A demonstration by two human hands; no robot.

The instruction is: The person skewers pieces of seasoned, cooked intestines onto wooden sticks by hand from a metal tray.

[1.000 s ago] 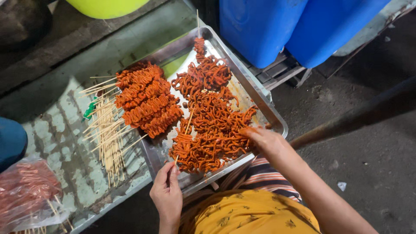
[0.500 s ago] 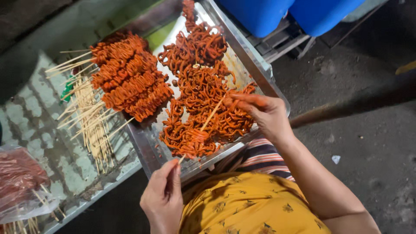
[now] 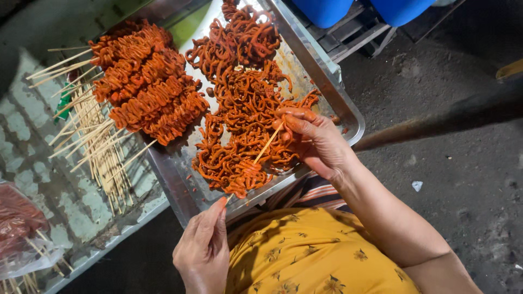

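Fingers of the left hand pinched the bamboo skewer while the right hand closed on orange coiled meat in the steel tray; slick pieces risked slipping, the point pricking.

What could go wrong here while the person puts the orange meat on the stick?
The skewer's sharp tip lies close to the right hand's fingers, so it may prick them. The metal tray seems to overhang the table's edge and could tip. The left hand grips the stick only at its very end, so it may slip.
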